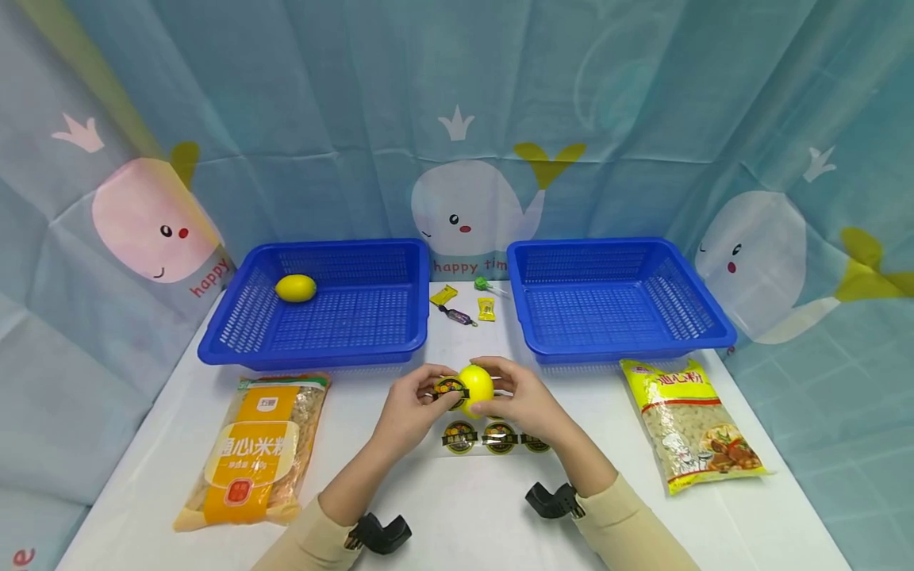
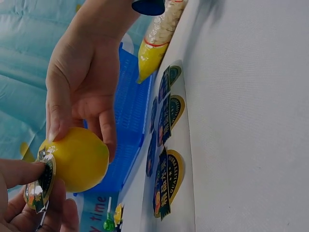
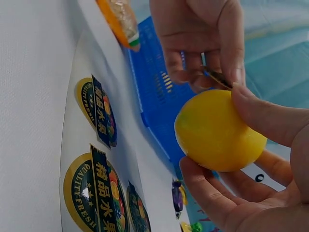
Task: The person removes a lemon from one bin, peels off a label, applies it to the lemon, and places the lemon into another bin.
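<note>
A yellow lemon is gripped by my right hand, its thumb and fingers round the fruit in the right wrist view. My left hand pinches a round black-and-gold sticker between thumb and fingers. The sticker is right at the lemon's side; whether it is stuck on I cannot tell. Below both hands a clear sheet of similar stickers lies on the table, partly hidden by the hands.
A blue basket at back left holds another lemon. Another blue basket stands at back right. Wrapped candies and a green lollipop lie between them. Pasta bags flank the hands, one orange, one yellow.
</note>
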Motion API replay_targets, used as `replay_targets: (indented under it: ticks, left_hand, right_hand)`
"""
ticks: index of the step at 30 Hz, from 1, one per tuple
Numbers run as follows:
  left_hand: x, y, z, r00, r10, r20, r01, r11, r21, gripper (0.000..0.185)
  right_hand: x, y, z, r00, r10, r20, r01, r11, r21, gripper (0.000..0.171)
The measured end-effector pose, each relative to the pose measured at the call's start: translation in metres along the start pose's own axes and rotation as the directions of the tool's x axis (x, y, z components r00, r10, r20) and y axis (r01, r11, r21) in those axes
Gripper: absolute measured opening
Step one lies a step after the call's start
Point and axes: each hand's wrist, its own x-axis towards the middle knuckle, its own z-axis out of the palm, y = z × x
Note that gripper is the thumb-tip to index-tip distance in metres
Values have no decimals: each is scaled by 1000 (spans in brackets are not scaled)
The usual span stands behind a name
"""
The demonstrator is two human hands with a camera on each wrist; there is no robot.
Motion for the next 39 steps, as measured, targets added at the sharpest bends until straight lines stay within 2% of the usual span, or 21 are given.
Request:
replay_targets:
  ticks: [5, 18, 33, 39]
  left_hand:
    - [0, 0, 0, 1000, -2, 13, 3, 1000, -21, 26]
    - [-4, 3, -3, 996, 5, 94, 2, 998, -66, 30]
    - [-2, -1, -2, 995, -8, 102, 14, 998, -62, 30]
    - [-2, -1, -1, 995, -2, 103, 11, 996, -84, 31]
  right_hand:
    - [0, -2, 0, 1000, -19, 17, 19, 1000, 7, 70]
    - [-3, -1, -3, 1000, -2, 8, 2, 1000, -10, 69]
    - [-3, 1, -1, 1000, -15, 26, 15, 1000, 0, 68]
    - [-4, 0, 0, 1000, -8, 4, 8, 1000, 12, 69]
